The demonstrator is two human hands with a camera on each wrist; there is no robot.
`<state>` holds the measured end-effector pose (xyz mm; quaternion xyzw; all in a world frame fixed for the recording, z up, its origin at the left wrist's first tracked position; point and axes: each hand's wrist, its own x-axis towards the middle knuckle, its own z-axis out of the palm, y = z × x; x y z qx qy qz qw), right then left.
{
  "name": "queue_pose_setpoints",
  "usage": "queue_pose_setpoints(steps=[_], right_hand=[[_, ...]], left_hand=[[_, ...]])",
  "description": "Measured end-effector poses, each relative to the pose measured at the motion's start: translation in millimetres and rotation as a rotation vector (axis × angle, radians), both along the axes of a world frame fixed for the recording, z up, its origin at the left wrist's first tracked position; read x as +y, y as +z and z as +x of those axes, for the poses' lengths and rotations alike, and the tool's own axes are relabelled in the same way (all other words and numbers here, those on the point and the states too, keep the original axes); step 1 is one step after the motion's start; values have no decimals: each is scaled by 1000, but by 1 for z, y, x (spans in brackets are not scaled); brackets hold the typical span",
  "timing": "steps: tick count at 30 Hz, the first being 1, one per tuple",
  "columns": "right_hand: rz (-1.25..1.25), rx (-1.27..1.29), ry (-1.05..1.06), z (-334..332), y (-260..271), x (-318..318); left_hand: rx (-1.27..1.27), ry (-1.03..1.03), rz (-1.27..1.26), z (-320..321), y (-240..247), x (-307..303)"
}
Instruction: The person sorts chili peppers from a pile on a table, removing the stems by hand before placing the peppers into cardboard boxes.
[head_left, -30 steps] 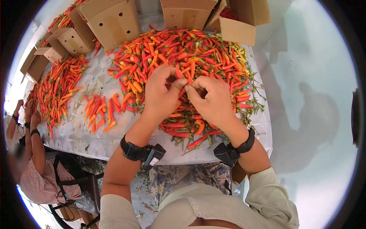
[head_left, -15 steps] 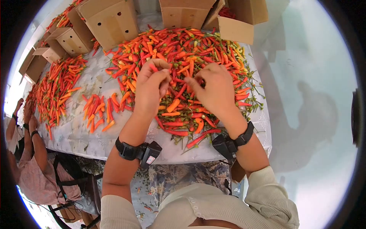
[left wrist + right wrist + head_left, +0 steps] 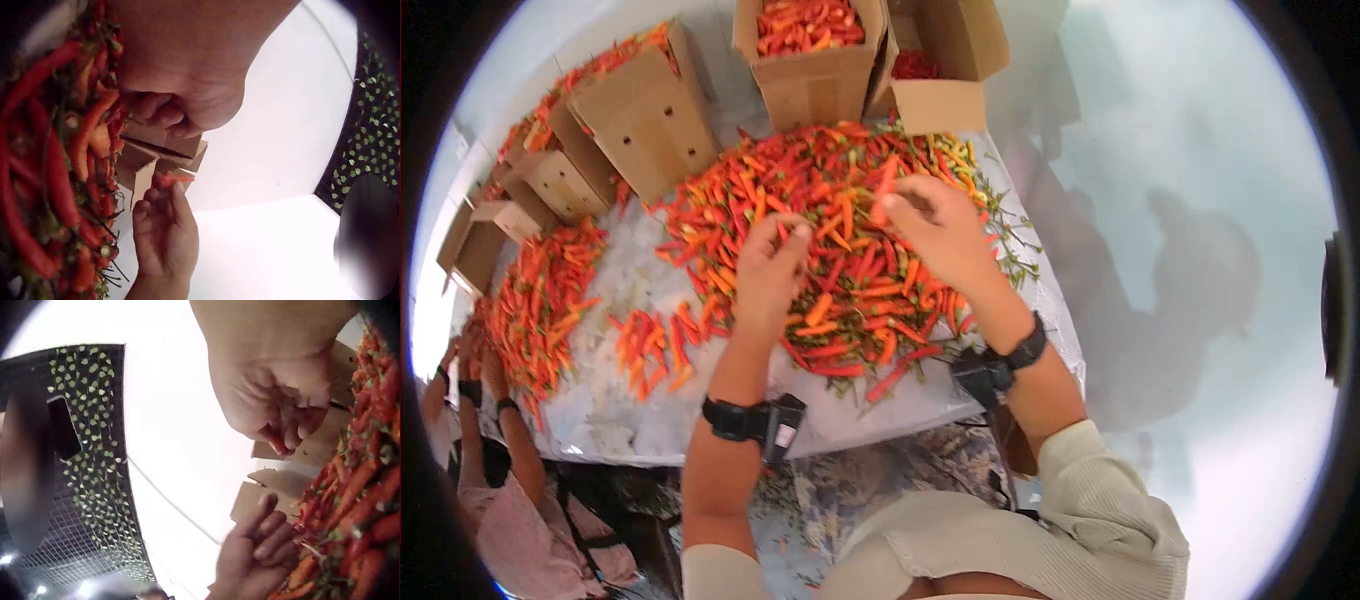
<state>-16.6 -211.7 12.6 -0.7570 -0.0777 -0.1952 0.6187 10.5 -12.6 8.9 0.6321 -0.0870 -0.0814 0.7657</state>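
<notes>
Standing at a long table (image 3: 630,425), a person works with both hands over a big pile of chilies (image 3: 850,290) in the middle of the frame. The right hand (image 3: 940,235) is lifted just above the pile. Its thumb and fingers pinch one small red chili (image 3: 887,203). The wrist views show the same pinch, with the chili poking out past the fingertips. The left hand (image 3: 768,272) hangs just beside it, low over the pile. Its fingers are loosely bent, and I can see nothing held in them.

Cardboard boxes stand along the top of the frame. One box (image 3: 810,90) has orange and red chilies inside. The box next to it (image 3: 940,105) holds darker red ones. A tipped box (image 3: 650,120) leans at the upper left, with more boxes behind it. A small heap (image 3: 650,345) lies apart from the big pile, left of the middle. Another heap (image 3: 540,300) lies at the far left. The arm (image 3: 518,448) of a second person reaches toward that heap from the lower left.

I think only a part of the picking is done. Two boxes have chilies in them and a small heap is set aside. But the big pile is wide and thick, so most of the chilies look like they have yet to be gone through.
</notes>
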Motion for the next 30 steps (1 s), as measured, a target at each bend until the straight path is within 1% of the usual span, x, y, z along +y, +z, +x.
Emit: queue_pose_setpoints(steps=[2, 4, 6, 8, 11, 14, 17, 20, 22, 24, 26, 27, 29, 30], right_hand=[[186, 19, 55, -22, 22, -12], [162, 1, -76, -50, 35, -31], [106, -23, -246, -84, 33, -58], [70, -39, -515, -125, 18, -95], [2, -2, -890, -191, -12, -149], [-125, 146, -1078, -261, -42, -201], [-459, 362, -1135, -317, -50, -209], [-705, 588, -1113, -347, -68, -208], [-665, 659, -1081, -354, -92, -213], [-799, 719, -1042, -360, -126, -228], [-949, 668, -1060, -350, -136, -229], [-903, 594, -1098, -332, -128, -229], [-772, 478, -1166, -298, -96, -205], [-687, 410, -1091, -279, -78, -193]], left_hand=[[-24, -41, -25, 0, -7, -1], [-50, -41, -61, 2, -10, -1], [-48, -31, -62, 3, -18, -2], [-48, -1, -31, 1, -15, -3], [-68, 4, -83, 3, -20, -4], [-98, 9, -117, 4, -19, -5], [-134, -16, -118, 1, -22, -5], [-105, 53, -80, -6, -17, -12], [-109, 19, -77, -3, -18, -7], [-122, 20, -91, 1, -23, -4], [-130, 39, -86, 1, -26, -2], [-130, 54, -82, 1, -24, -3], [-121, 73, -72, -1, -18, -3], [-111, 78, -70, -3, -16, -4]])
